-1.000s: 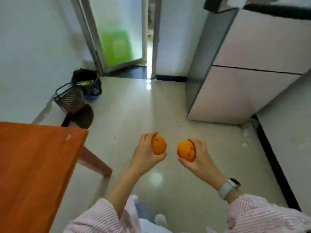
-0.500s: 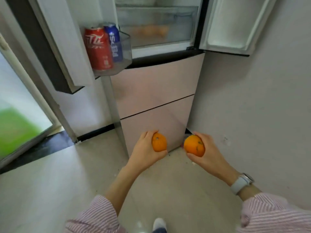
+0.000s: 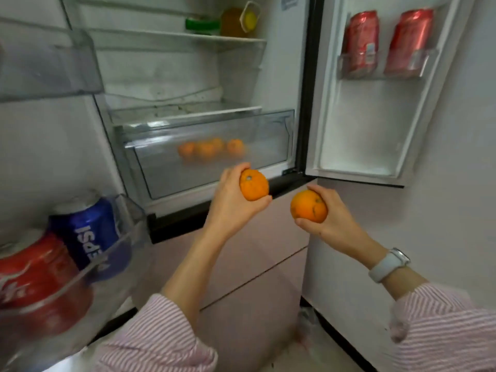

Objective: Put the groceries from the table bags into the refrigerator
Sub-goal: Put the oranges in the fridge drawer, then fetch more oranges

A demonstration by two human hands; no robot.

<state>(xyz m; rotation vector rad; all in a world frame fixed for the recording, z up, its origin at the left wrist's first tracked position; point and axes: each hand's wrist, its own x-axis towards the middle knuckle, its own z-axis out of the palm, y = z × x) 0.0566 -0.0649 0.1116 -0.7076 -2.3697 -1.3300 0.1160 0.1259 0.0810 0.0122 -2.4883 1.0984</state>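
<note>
My left hand (image 3: 230, 202) grips a small orange (image 3: 254, 185) just in front of the open refrigerator (image 3: 188, 76). My right hand (image 3: 330, 221) grips a second, larger orange (image 3: 308, 206) a little lower and to the right. Both oranges sit below and in front of the clear crisper drawer (image 3: 209, 159), which holds several oranges (image 3: 212, 149) seen blurred through its front. Neither hand touches the drawer.
Both refrigerator doors stand open. The left door bin holds a blue Pepsi can (image 3: 86, 232) and a red can (image 3: 35, 280). The right door shelf (image 3: 386, 76) carries two red cans (image 3: 362, 41). A yellow-lidded jar (image 3: 239, 21) stands on an upper shelf. Pink lower drawers (image 3: 255, 264) are closed.
The view has swung from the floor and table up to the open refrigerator. Both hands, still holding their oranges, have risen closer to the crisper drawer.
</note>
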